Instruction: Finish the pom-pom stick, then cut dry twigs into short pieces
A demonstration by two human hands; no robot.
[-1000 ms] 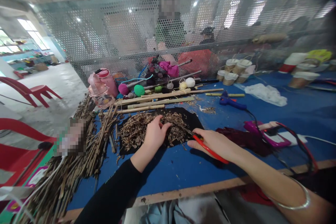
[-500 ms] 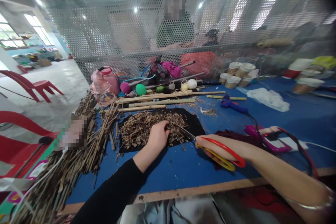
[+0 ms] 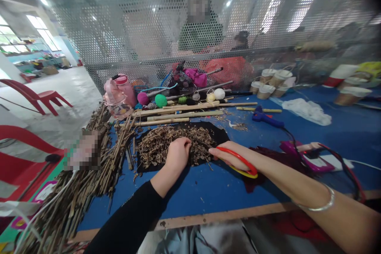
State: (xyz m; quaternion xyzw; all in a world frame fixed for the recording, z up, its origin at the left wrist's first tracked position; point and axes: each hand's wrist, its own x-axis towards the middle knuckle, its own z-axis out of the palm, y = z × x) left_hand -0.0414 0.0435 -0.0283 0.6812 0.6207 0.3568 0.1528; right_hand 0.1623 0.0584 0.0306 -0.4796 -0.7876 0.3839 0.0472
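My left hand (image 3: 177,154) rests at the near side of a heap of dry brown plant bits (image 3: 157,143), thumb and fingers pinched together. Whatever is between those fingertips is too small to make out. A pair of scissors (image 3: 243,158) with red and yellow handles is in my right hand (image 3: 228,151), its fingers wrapped round the grips. The blades point left over the heap, close to my left fingertips, and hardly show against the dark pieces. Under the heap lies a black cloth (image 3: 222,135) on the blue tabletop (image 3: 190,194).
Bundled dry stalks (image 3: 86,190) cover the left end. Bamboo sticks (image 3: 184,116), yarn balls (image 3: 161,101) and a pink jug (image 3: 120,95) lie behind the heap. To the right are a blue glue gun (image 3: 266,119), a purple power strip (image 3: 318,162) and paper cups (image 3: 266,92). A perforated screen (image 3: 143,35) stands behind.
My right hand has moved left with the scissors, bringing the blades nearer my left fingertips. The handles have drawn closer together. My left hand has barely shifted.
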